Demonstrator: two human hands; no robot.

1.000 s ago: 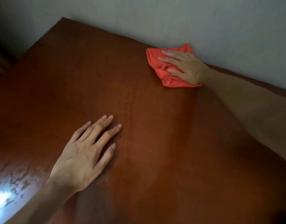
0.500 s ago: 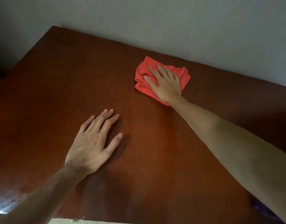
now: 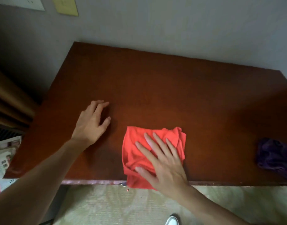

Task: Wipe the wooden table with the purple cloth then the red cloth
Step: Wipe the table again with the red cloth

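Head view, looking down on the work surface. I see the wooden table (image 3: 163, 88), a flat rectangular top in glossy reddish-brown with a smooth sheen; its far edge meets a matte grey wall (image 3: 172, 26) and its near edge runs across the lower part of the view.

My right hand (image 3: 163, 161) lies palm down on the red cloth (image 3: 136, 143), fingers spread and flat, gripping nothing. The cloth is soft and creased, folded to a rough square, and sits at the near edge of the table, its lower corner hanging just over that edge.

My left hand (image 3: 92, 122) rests to the left of the cloth, apart from it, palm down on bare wood with the fingers loosely extended and slightly curled; it holds nothing.

The purple cloth (image 3: 274, 155) lies crumpled in a dark, wrinkled heap near the right end of the table, well apart from the red cloth.

Open wood extends behind both hands to the wall and between the two cloths. Beyond the left edge stand dull brown folds of curtain (image 3: 8, 101) and printed sacks (image 3: 3, 159). Below the near edge lies a pale woven mat (image 3: 107, 203), with the toe of a white shoe (image 3: 172, 221) at the bottom of the view.
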